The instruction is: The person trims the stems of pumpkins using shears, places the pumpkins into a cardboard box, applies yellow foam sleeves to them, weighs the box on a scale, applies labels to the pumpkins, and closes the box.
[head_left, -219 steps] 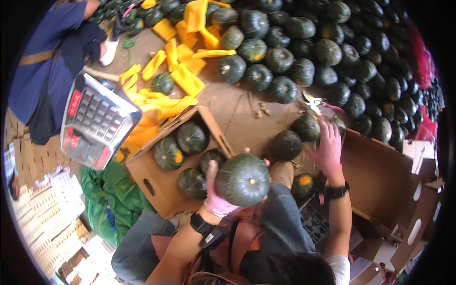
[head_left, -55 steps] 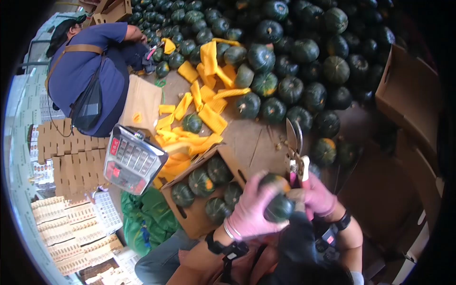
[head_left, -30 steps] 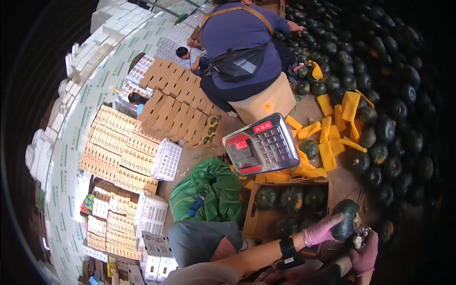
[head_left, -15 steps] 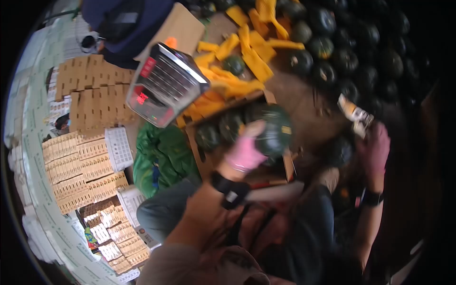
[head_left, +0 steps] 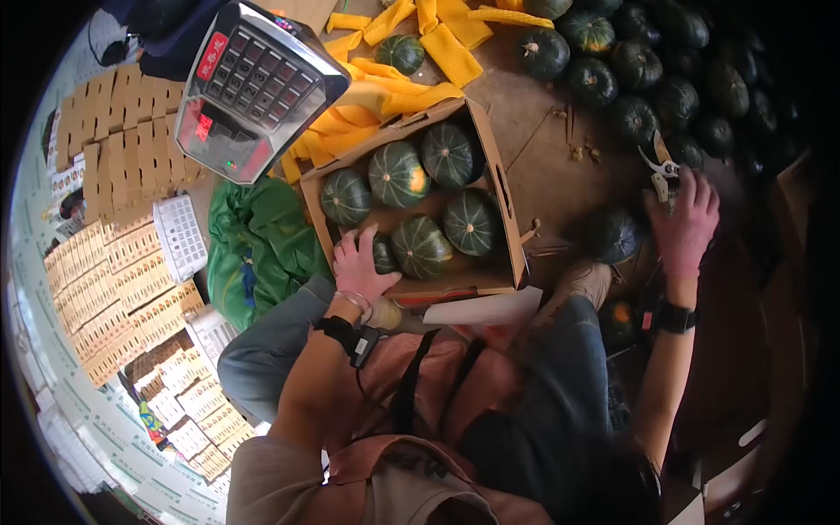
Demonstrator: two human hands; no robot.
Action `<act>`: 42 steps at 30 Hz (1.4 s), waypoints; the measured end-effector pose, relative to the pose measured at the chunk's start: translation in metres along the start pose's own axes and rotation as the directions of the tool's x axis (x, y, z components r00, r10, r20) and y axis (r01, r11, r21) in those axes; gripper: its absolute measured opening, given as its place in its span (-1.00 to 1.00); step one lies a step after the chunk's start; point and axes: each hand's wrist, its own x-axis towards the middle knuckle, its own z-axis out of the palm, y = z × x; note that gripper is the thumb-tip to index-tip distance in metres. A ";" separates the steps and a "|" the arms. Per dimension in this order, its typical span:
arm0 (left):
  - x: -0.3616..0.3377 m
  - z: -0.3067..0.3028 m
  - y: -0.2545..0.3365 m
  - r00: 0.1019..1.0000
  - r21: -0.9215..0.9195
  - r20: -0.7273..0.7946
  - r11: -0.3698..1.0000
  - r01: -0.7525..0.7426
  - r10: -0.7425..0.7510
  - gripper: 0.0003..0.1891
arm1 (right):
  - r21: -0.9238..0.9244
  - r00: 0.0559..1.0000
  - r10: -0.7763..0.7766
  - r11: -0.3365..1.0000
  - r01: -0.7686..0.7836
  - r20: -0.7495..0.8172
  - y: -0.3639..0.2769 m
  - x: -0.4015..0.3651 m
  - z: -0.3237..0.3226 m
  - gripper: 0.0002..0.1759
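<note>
An open cardboard box [head_left: 512,214] in front of me holds several dark green pumpkins, one a striped pumpkin with an orange patch [head_left: 398,173]. My left hand [head_left: 363,269] is at the box's near left corner, its fingers curved over a small green pumpkin [head_left: 383,254] that it partly hides. Off to the right, my right hand [head_left: 685,229] is closed around the handles of pruning shears [head_left: 661,166], whose blades point away from me and stand apart. Beside that hand, a loose pumpkin [head_left: 615,234] lies on the floor.
A digital scale display [head_left: 254,92] rises at the upper left, beside a green sack [head_left: 258,227]. Yellow foam netting [head_left: 451,52] is scattered behind the box. Many pumpkins [head_left: 637,66] are heaped at the upper right. Stacked cartons [head_left: 122,302] and white crates [head_left: 181,236] stand left.
My left hand has moved from a pumpkin over the box's right side to the near left corner. The right hand still holds the shears. The whole view has shifted.
</note>
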 end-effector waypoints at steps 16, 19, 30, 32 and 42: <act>-0.112 -0.155 -0.121 0.807 -0.465 -0.577 0.863 -0.200 -0.124 -0.02 | 0.344 0.927 -0.179 0.937 0.059 0.329 -0.025 -0.080 -0.204 -0.72; -0.161 -0.206 -0.162 0.808 -0.635 -0.552 0.733 -0.246 -0.207 -0.15 | 0.368 0.924 -0.115 0.929 -0.029 0.364 -0.035 -0.069 -0.279 -0.73; -0.151 -0.245 -0.311 0.897 -0.447 -0.287 0.781 -0.436 0.336 -0.39 | 0.671 0.997 0.070 0.737 -0.082 0.045 -0.254 -0.028 -0.495 -0.42; -0.135 -0.232 -0.329 0.911 -0.409 -0.226 0.816 -0.409 0.344 -0.42 | 0.642 0.997 0.075 0.763 -0.069 0.017 -0.289 -0.029 -0.496 -0.27; 0.035 -0.019 -0.245 0.937 -0.255 0.136 0.925 -0.281 0.322 -0.59 | 0.713 0.641 -0.314 0.265 -0.649 0.700 -0.390 -0.072 -0.352 -0.52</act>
